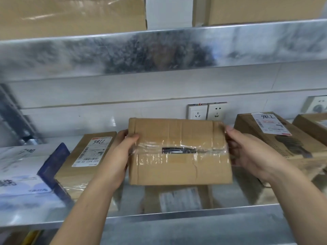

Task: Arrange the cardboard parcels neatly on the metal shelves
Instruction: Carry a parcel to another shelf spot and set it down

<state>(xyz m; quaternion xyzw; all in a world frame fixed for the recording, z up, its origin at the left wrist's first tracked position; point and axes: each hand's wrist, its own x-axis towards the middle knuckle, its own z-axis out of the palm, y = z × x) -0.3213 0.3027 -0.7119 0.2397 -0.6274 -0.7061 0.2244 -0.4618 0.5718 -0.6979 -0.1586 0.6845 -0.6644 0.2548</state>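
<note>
A taped cardboard parcel [178,167] hangs just above the shiny metal shelf [177,213], its reflection showing below it. My left hand [118,152] grips its left side, thumb over the top. My right hand [247,152] grips its right side, thumb on the top edge. To the left, a labelled parcel marked 7786 [85,160] lies on the shelf. To the right lies another labelled parcel [276,138], with a further parcel [313,128] behind it at the frame edge.
A white and blue carton [26,174] lies at the far left of the shelf. An upper metal shelf [159,52] carries large cardboard boxes [70,13]. Wall sockets [207,111] sit on the tiled wall behind.
</note>
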